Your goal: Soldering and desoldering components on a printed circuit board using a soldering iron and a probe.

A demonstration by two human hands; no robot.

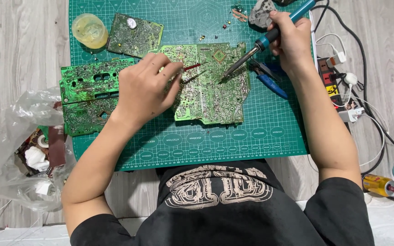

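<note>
Right hand (290, 38) grips soldering iron (256, 48), tip on circuit board (210, 86) — left hand (144, 89) pinches red-tipped tweezers (189, 68), probably.

A crumpled clear plastic bag (21, 150) lies on the floor to the left of the green cutting mat (270, 132), holding white scraps and dark brownish parts. A round, pale yellow translucent tub (90, 30) stands on the mat's upper left corner, just beside a small green circuit board (135, 35). At the lower right, near the person's right elbow, a small cylindrical can (381, 185) lies on its side, yellow with a red band at its end.
</note>
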